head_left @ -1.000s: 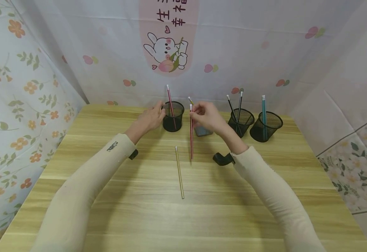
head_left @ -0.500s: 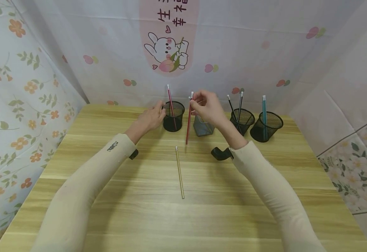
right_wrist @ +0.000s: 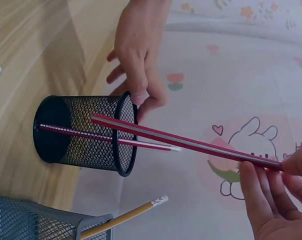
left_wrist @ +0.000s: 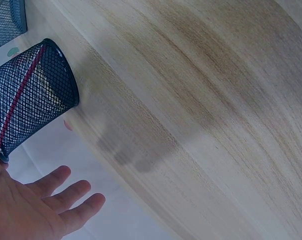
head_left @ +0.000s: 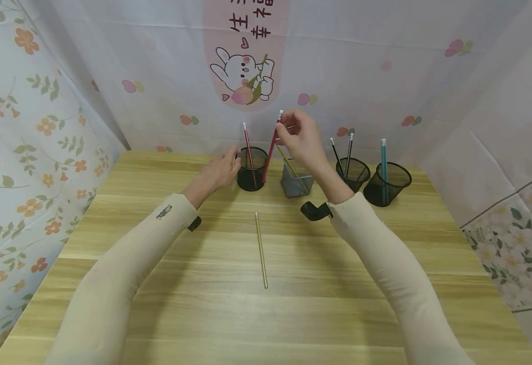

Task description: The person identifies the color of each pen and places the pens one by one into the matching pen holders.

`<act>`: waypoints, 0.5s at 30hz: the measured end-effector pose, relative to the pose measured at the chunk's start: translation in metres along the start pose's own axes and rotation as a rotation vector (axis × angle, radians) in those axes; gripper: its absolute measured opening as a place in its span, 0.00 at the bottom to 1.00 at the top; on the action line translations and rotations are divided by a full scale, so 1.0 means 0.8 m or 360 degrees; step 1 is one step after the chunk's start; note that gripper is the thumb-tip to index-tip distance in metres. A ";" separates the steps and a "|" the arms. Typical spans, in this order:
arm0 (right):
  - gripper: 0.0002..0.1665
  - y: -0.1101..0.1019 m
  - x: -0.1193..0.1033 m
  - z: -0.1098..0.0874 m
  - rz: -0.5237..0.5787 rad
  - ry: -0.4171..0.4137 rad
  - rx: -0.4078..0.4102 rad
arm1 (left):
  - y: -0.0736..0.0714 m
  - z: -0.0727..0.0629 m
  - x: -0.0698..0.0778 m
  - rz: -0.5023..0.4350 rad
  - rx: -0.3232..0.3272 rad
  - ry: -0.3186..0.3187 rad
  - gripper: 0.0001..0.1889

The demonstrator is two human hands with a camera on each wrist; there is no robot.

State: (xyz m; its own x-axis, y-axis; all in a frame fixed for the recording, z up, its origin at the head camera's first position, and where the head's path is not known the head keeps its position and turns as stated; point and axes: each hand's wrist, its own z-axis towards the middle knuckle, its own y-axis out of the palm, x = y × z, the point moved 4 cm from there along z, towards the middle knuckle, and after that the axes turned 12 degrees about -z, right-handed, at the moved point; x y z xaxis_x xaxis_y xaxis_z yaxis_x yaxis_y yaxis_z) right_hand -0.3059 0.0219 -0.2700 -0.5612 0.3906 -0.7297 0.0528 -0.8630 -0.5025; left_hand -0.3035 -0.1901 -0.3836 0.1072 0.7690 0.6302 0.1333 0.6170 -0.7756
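Note:
My right hand [head_left: 299, 137] pinches a red pencil [right_wrist: 191, 145] near its white eraser end. The pencil slants down, its lower end beside the rim of a round black mesh pencil cup [head_left: 250, 180]; in the right wrist view that end overlaps the cup's mouth. With thumb and index finger my left hand [right_wrist: 138, 55] pinches this cup's rim, while its other fingers [left_wrist: 76, 212] stick out loosely. Another red pencil [head_left: 248, 142] leans inside the cup. Just right of it, a grey square mesh cup [head_left: 293, 185] contains a yellow pencil [right_wrist: 126, 220].
Farther right stand a black mesh cup [head_left: 354, 172] with black pencils [head_left: 349, 152] and another black cup [head_left: 393, 177] with teal pencils [head_left: 383, 157]. A gold pencil [head_left: 261, 251] lies mid-table. A printed cloth [head_left: 165, 61] hangs behind the table.
My right hand has risen and carried the red pencil up, its lower end shifting left toward the black cup. The grey cup has come into fuller sight. My left hand stays at the rim.

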 end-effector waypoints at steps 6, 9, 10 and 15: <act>0.02 0.006 0.002 0.014 0.0048 -0.0037 0.0138 | 0.000 0.001 -0.002 0.0003 0.0005 -0.0006 0.24; 0.04 0.008 0.000 0.021 0.0079 -0.0032 0.0186 | 0.000 0.001 -0.003 0.0014 -0.0004 -0.0006 0.25; 0.04 0.008 -0.001 0.023 0.0092 -0.0026 0.0200 | 0.001 0.001 -0.003 0.0012 -0.0009 -0.0007 0.25; 0.02 0.011 -0.006 0.032 0.0064 -0.0006 0.0241 | 0.000 0.000 -0.002 0.0004 -0.0023 -0.0013 0.25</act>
State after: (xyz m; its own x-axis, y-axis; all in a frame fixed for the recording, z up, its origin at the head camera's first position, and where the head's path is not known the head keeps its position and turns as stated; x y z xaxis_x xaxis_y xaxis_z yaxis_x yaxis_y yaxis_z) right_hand -0.3242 0.0040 -0.2594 -0.5644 0.3539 -0.7458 -0.0498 -0.9164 -0.3972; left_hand -0.3041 -0.1913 -0.3843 0.0995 0.7718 0.6280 0.1470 0.6128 -0.7764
